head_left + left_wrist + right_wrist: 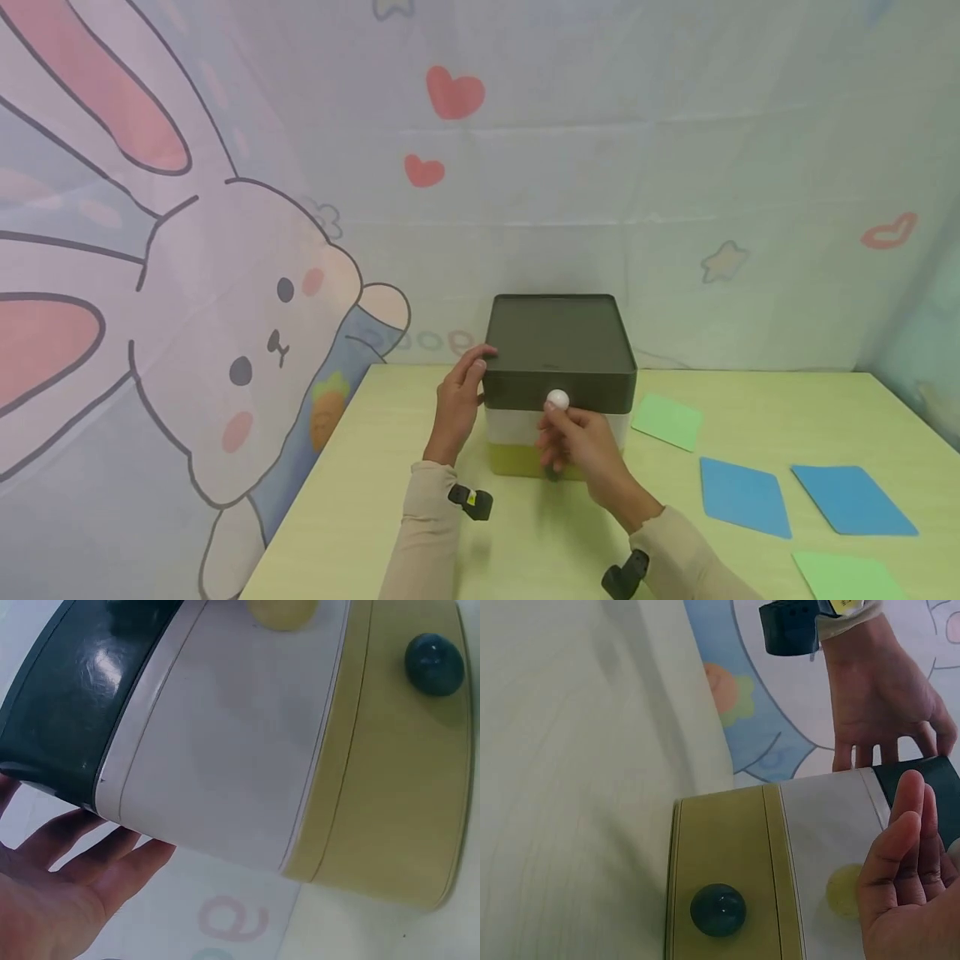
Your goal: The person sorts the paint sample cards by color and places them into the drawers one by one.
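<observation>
A small chest of three stacked drawers (558, 333) stands on the table, dark green on top, white in the middle, yellow at the bottom. My right hand (588, 450) pinches the white knob (557, 399) of the top drawer between thumb and forefinger; its other fingers stretch out below. Against the chest's upper left side rests my left hand (455, 408), fingertips along the green and white tiers. The middle drawer (225, 727) has a yellow knob (844, 891), partly covered by my right hand in the right wrist view. A dark green knob (718, 910) sits on the yellow drawer (397, 787).
Right of the chest, green cards (667, 422) and blue cards (745, 497) lie flat on the pale table (345, 517). Behind it hangs a cloth backdrop (540, 183) printed with a rabbit and hearts. Both wrists wear small black cameras (471, 502).
</observation>
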`<state>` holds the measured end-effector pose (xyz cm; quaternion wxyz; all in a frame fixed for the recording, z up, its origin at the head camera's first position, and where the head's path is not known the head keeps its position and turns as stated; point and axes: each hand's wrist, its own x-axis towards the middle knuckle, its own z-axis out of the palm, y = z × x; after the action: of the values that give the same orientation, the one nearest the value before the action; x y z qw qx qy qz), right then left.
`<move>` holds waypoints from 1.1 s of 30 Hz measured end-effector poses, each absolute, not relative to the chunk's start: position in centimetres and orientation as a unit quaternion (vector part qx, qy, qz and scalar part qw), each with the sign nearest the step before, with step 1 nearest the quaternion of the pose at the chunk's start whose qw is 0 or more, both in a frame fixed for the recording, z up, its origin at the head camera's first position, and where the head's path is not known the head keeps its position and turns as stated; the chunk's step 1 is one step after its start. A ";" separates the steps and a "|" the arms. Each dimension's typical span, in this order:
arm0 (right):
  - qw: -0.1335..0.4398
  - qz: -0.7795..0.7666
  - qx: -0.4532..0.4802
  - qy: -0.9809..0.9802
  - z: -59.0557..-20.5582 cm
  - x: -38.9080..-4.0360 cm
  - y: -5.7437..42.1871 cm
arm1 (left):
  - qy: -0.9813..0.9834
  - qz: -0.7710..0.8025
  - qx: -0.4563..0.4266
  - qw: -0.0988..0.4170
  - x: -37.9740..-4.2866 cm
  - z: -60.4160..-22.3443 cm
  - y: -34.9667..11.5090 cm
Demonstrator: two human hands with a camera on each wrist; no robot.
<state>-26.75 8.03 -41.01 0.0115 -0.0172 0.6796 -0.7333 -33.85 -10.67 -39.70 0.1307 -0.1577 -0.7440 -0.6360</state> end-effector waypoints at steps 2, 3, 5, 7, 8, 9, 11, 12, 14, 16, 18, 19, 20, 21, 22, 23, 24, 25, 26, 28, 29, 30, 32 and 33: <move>0.010 -0.734 -0.010 0.679 -40.9 -26.9 7.9 | -0.750 -0.629 -0.155 0.134 -33.9 -39.5 -10.7; 0.011 -0.735 -0.007 0.678 -40.9 -27.0 7.8 | -0.752 -0.626 -0.153 0.136 -33.8 -39.4 -10.7; 0.011 -0.735 -0.004 0.678 -40.9 -26.9 7.8 | -0.753 -0.625 -0.151 0.137 -33.7 -39.3 -10.6; 0.011 -0.734 -0.004 0.679 -40.9 -26.9 7.9 | -0.752 -0.627 -0.149 0.138 -33.6 -39.3 -10.6; 0.011 -0.735 -0.005 0.678 -40.9 -26.9 7.9 | -0.753 -0.626 -0.148 0.139 -33.5 -39.3 -10.6; 0.010 -0.735 -0.007 0.678 -40.9 -26.9 7.9 | -0.752 -0.626 -0.148 0.141 -33.4 -39.3 -10.6; 0.007 -0.734 -0.011 0.679 -41.0 -26.9 8.0 | -0.752 -0.626 -0.151 0.142 -33.4 -39.3 -10.6; 0.004 -0.733 -0.012 0.680 -41.0 -26.9 8.0 | -0.753 -0.625 -0.150 0.142 -33.4 -39.2 -10.6; -0.003 -0.730 -0.015 0.684 -41.3 -26.9 8.1 | -0.753 -0.625 -0.150 0.141 -33.4 -39.3 -10.6; -0.008 -0.722 -0.018 0.692 -41.6 -26.7 8.3 | -0.752 -0.626 -0.150 0.139 -33.4 -39.4 -10.6; -0.015 -0.713 -0.019 0.701 -42.2 -26.6 8.5 | -0.752 -0.628 -0.148 0.136 -33.4 -39.6 -10.5; -0.017 -0.710 -0.017 0.704 -42.6 -26.5 8.7 | -0.752 -0.628 -0.147 0.135 -33.4 -39.7 -10.5; -0.018 -0.708 -0.014 0.706 -43.0 -26.5 8.8 | -0.752 -0.628 -0.147 0.134 -33.4 -39.7 -10.5; -0.020 -0.704 -0.012 0.710 -43.4 -26.5 8.9 | -0.753 -0.628 -0.146 0.135 -33.4 -39.8 -10.5; -0.024 -0.700 -0.008 0.713 -43.8 -26.5 9.0 | -0.752 -0.628 -0.146 0.135 -33.4 -39.8 -10.5; -0.027 -0.697 -0.001 0.717 -44.1 -26.5 9.0 | -0.752 -0.628 -0.148 0.135 -33.4 -39.9 -10.5; -0.028 -0.691 0.006 0.722 -44.4 -26.4 9.0 | -0.752 -0.628 -0.148 0.136 -33.4 -39.9 -10.5; -0.029 -0.686 0.012 0.727 -44.6 -26.4 9.0 | -0.752 -0.627 -0.149 0.137 -33.4 -39.9 -10.5; -0.029 -0.678 0.017 0.734 -44.8 -26.4 8.9 | -0.752 -0.627 -0.149 0.139 -33.4 -39.9 -10.5; -0.025 -0.665 0.025 0.746 -45.2 -26.5 8.8 | -0.753 -0.626 -0.148 0.141 -33.3 -39.9 -10.5; -0.022 -0.660 0.028 0.751 -45.3 -26.5 8.7 | -0.753 -0.626 -0.146 0.142 -33.4 -39.9 -10.5; -0.018 -0.656 0.029 0.754 -45.4 -26.5 8.6 | -0.753 -0.626 -0.147 0.143 -33.4 -39.9 -10.5; -0.014 -0.653 0.032 0.757 -45.6 -26.6 8.6 | -0.752 -0.626 -0.145 0.143 -33.4 -39.8 -10.4; -0.012 -0.653 0.033 0.757 -45.7 -26.6 8.6 | -0.752 -0.627 -0.145 0.143 -33.4 -39.8 -10.4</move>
<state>-26.62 8.56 -45.70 -0.0120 0.0327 0.7565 -0.6530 -33.45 -10.39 -39.82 0.1433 -0.1446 -0.7522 -0.6267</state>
